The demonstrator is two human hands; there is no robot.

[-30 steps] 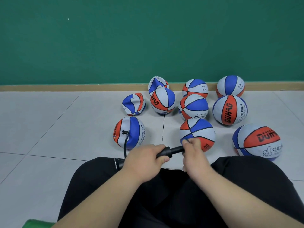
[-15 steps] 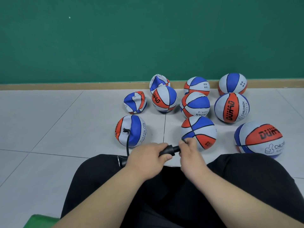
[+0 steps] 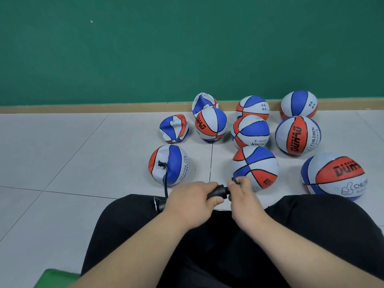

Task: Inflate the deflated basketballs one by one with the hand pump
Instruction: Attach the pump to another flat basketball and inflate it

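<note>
Black trousers [image 3: 218, 256] seen nearest, green edge [image 3: 56, 277] at bottom left. Pump [image 3: 218, 191] held over the knees: barrel gripped by left hand [image 3: 191, 201], handle end clasped and mostly hidden by right hand [image 3: 242, 196]. Hose [image 3: 166, 183] run up into near-left ball [image 3: 176, 163] on floor [image 3: 62, 152]. Nine other balls [image 3: 298, 135] spread beyond, two crumpled; nearest one partly blocked by right hand. Farthest three set by skirting [image 3: 83, 108] under wall [image 3: 145, 48].

10 bballs [image 3: 298, 135], 1 pump [image 3: 218, 191], 2 hands [image 3: 191, 201].
</note>
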